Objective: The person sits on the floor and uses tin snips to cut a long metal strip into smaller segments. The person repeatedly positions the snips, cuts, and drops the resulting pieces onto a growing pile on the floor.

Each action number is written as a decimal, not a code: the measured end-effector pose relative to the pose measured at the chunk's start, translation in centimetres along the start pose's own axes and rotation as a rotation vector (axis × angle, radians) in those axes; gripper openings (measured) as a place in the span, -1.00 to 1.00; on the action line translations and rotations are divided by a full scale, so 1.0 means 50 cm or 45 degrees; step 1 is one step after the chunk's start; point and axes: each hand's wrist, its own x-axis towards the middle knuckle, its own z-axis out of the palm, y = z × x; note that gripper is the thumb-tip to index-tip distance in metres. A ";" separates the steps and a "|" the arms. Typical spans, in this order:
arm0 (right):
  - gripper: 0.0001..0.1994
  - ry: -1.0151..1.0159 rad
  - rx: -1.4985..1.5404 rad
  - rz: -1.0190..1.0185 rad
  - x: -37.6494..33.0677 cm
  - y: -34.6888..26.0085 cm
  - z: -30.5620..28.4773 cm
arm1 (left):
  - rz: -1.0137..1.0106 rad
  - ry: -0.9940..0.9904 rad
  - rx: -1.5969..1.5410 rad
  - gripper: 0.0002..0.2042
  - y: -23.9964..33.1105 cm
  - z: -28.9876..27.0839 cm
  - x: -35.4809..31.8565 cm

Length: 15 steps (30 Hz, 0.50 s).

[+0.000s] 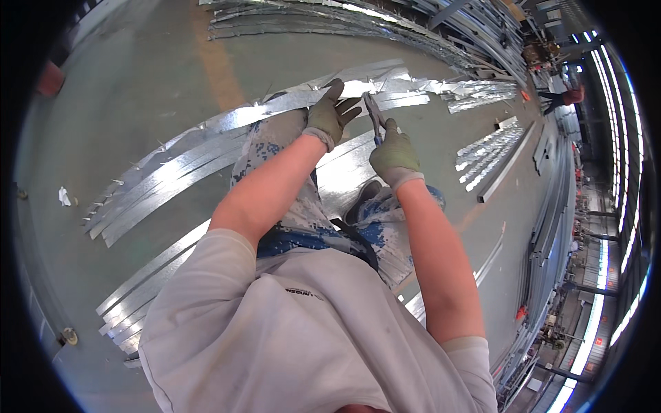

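Note:
My left hand (326, 118), in an olive-green glove, lies against a long shiny metal strip (237, 119) with its fingers spread. The strip has thin spikes or bent tabs along its edge. My right hand (396, 155), also gloved, is closed around a pair of pliers (374, 113) with dark jaws and a bit of blue at the handle. The jaws point up at the strip, just right of my left fingers; whether they touch it I cannot tell. More flat metal strips (175, 168) lie beneath and beside my legs.
A stack of strips (148, 296) lies at the lower left. Bundles of strips (296, 20) and long metal profiles (475, 34) lie at the far side. Short strips and a square bar (506, 165) are to the right. Another person (566, 98) is far off at the right.

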 end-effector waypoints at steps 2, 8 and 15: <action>-0.19 0.040 -0.007 -0.026 0.001 0.003 -0.003 | 0.054 0.008 -0.079 -0.67 0.014 0.000 -0.006; -0.20 0.095 0.054 -0.051 -0.009 0.010 -0.028 | 0.000 -0.049 -0.183 -0.61 0.060 0.040 -0.088; -0.25 0.197 0.100 -0.077 0.027 0.081 -0.097 | -0.098 -0.045 -0.224 -0.54 0.064 0.108 -0.084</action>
